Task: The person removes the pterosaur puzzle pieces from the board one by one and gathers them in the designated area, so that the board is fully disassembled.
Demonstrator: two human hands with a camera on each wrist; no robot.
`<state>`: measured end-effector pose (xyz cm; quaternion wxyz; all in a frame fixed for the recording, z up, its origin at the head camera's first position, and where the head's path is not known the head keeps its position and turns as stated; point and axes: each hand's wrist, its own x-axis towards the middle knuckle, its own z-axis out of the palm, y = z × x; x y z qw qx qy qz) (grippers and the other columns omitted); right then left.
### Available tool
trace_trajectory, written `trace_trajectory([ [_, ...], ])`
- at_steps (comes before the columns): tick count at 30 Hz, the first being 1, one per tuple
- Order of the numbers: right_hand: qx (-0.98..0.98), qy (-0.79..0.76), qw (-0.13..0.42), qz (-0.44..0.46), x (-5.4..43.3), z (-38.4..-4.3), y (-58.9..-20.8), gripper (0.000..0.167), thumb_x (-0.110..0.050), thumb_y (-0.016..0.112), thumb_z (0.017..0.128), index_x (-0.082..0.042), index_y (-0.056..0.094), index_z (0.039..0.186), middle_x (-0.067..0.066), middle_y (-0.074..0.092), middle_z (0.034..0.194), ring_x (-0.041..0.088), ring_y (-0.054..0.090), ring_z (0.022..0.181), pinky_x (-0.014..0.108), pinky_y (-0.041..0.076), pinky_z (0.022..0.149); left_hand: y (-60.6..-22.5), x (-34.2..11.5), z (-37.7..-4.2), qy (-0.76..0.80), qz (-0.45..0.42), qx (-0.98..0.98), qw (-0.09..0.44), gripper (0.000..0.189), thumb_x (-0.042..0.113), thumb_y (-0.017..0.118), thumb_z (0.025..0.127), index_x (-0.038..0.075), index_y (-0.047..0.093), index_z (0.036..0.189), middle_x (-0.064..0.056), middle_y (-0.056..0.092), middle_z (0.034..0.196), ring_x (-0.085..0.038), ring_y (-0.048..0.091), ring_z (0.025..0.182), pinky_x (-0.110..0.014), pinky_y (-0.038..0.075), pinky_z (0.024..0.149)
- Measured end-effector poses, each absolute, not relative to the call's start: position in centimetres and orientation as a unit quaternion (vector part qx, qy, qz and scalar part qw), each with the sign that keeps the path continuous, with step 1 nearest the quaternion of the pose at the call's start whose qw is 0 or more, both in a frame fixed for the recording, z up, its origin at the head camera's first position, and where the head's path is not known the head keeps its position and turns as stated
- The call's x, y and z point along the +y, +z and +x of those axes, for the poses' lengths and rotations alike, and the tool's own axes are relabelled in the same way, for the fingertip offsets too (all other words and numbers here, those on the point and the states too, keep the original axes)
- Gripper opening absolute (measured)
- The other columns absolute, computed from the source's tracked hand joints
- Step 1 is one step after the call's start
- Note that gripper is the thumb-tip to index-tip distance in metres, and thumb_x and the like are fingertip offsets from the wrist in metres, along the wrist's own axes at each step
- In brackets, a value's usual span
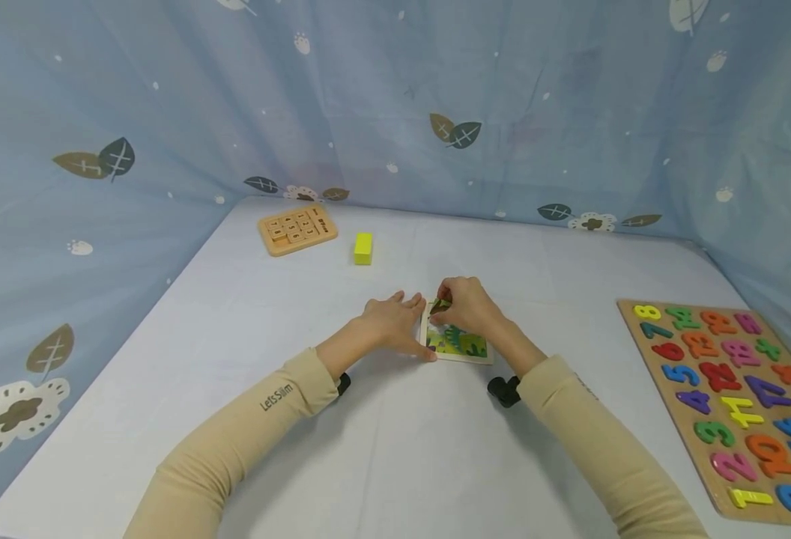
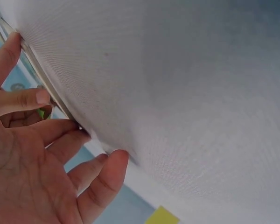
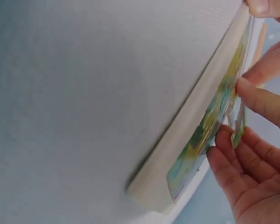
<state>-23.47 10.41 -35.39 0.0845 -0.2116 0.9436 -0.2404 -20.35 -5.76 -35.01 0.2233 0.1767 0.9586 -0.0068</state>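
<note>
A small jigsaw puzzle board (image 1: pixel 463 345) with a pale frame and a green picture lies flat on the white table. My left hand (image 1: pixel 393 323) rests along its left edge, fingers spread, thumb at the near left corner. In the left wrist view, the fingertips (image 2: pixel 74 125) touch the rim of the frame. My right hand (image 1: pixel 471 305) pinches a thin green-edged puzzle piece (image 3: pixel 239 128) between thumb and fingers, tilted up over the board's far left part. Much of the board's far side is hidden behind this hand.
A wooden number slide puzzle (image 1: pixel 297 229) lies at the back left, with a yellow block (image 1: pixel 363 248) to its right. On the right is a large board of coloured numbers (image 1: pixel 722 412). A blue patterned curtain (image 1: pixel 395 105) hangs behind the table.
</note>
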Motion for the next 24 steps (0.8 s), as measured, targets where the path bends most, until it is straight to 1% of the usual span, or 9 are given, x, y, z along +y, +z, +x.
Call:
trace_trajectory([
  [2, 0.947, -0.234, 0.073, -0.207, 10.23, -23.37, -35.39, 0.034, -0.021, 0.081, 0.078, 0.002, 0.066, 0.097, 0.014, 0.068, 0.093, 0.021, 0.061, 0.081, 0.033, 0.053, 0.074, -34.97, -5.78, -20.33, -0.005, 0.178, 0.959, 0.222, 0.106, 0.075, 0.057, 0.077, 0.019, 0.014, 0.156, 0.006, 0.011, 0.162, -0.025, 0.013, 0.15, -0.055, 0.035, 0.108],
  [6, 0.958, -0.219, 0.055, -0.179, 9.81, -23.25, -35.47, 0.031, -0.023, 0.081, 0.077, 0.002, 0.068, 0.09, 0.013, 0.067, 0.087, 0.018, 0.056, 0.071, 0.027, 0.048, 0.062, -34.95, -5.77, -20.33, -0.005, 0.178, 0.959, 0.221, 0.106, 0.075, 0.057, 0.078, 0.019, 0.014, 0.156, 0.005, 0.012, 0.162, -0.025, 0.013, 0.15, -0.054, 0.035, 0.108],
  [9, 0.964, -0.205, 0.051, -0.162, 9.64, -23.19, -35.37, 0.031, -0.025, 0.081, 0.077, 0.001, 0.069, 0.087, 0.013, 0.069, 0.084, 0.017, 0.056, 0.065, 0.025, 0.046, 0.058, -34.93, -5.77, -20.29, -0.005, 0.177, 0.959, 0.222, 0.105, 0.076, 0.056, 0.078, 0.019, 0.013, 0.156, 0.006, 0.012, 0.162, -0.024, 0.013, 0.15, -0.053, 0.035, 0.108],
  [16, 0.966, -0.192, 0.043, -0.17, 9.65, -23.3, -35.45, 0.027, -0.025, 0.078, 0.079, 0.0, 0.072, 0.086, 0.011, 0.071, 0.079, 0.017, 0.059, 0.065, 0.026, 0.049, 0.06, -34.97, -5.88, -20.21, -0.003, 0.175, 0.959, 0.223, 0.105, 0.075, 0.056, 0.078, 0.019, 0.013, 0.156, 0.006, 0.011, 0.162, -0.024, 0.013, 0.15, -0.052, 0.035, 0.108],
  [19, 0.961, -0.183, 0.033, -0.203, 9.84, -23.27, -35.61, 0.025, -0.023, 0.077, 0.08, 0.001, 0.073, 0.087, 0.01, 0.071, 0.08, 0.017, 0.059, 0.066, 0.027, 0.05, 0.062, -34.94, -5.87, -20.2, -0.004, 0.176, 0.958, 0.225, 0.105, 0.075, 0.056, 0.078, 0.019, 0.012, 0.156, 0.006, 0.011, 0.162, -0.024, 0.013, 0.15, -0.052, 0.035, 0.108],
  [24, 0.948, -0.166, 0.012, -0.272, 10.41, -23.2, -35.63, 0.027, -0.022, 0.075, 0.083, 0.003, 0.072, 0.093, 0.011, 0.066, 0.085, 0.018, 0.061, 0.07, 0.03, 0.053, 0.066, -34.89, -5.79, -20.19, -0.008, 0.179, 0.958, 0.225, 0.105, 0.075, 0.055, 0.078, 0.02, 0.012, 0.156, 0.006, 0.01, 0.162, -0.024, 0.012, 0.15, -0.053, 0.035, 0.108],
])
